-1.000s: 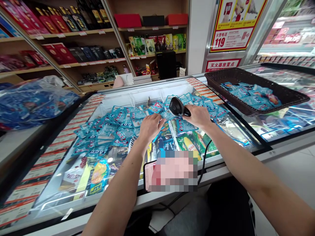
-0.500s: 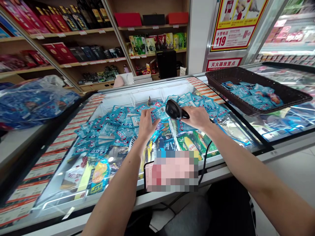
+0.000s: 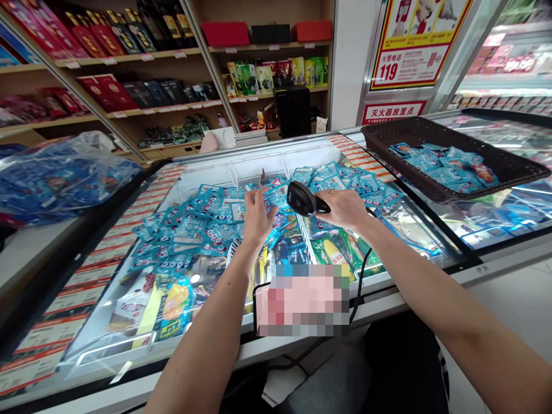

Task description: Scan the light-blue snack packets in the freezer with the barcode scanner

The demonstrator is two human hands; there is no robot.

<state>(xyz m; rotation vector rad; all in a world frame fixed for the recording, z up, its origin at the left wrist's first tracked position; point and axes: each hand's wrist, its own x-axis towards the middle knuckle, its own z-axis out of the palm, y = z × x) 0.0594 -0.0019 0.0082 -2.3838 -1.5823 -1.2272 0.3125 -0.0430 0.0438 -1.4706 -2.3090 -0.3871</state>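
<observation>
Stocked shelves (image 3: 254, 48) back a chest freezer (image 3: 379, 305) strewn with blue packets (image 3: 190, 230). Right hand (image 3: 345, 208), arm extended, wraps the handle of a black scanner (image 3: 302, 198) whose head faces a barcoded packet (image 3: 280, 194); left hand (image 3: 257, 217), just beside that packet, arches with thumb parted from fingers, contact being indeterminable. Both hands reach beyond the freezer's front edge, where a phone (image 3: 280, 307) lies between the forearms; a brown basket (image 3: 513, 164) stands well apart at right, a plastic-wrapped bundle (image 3: 73, 178) at far left.
</observation>
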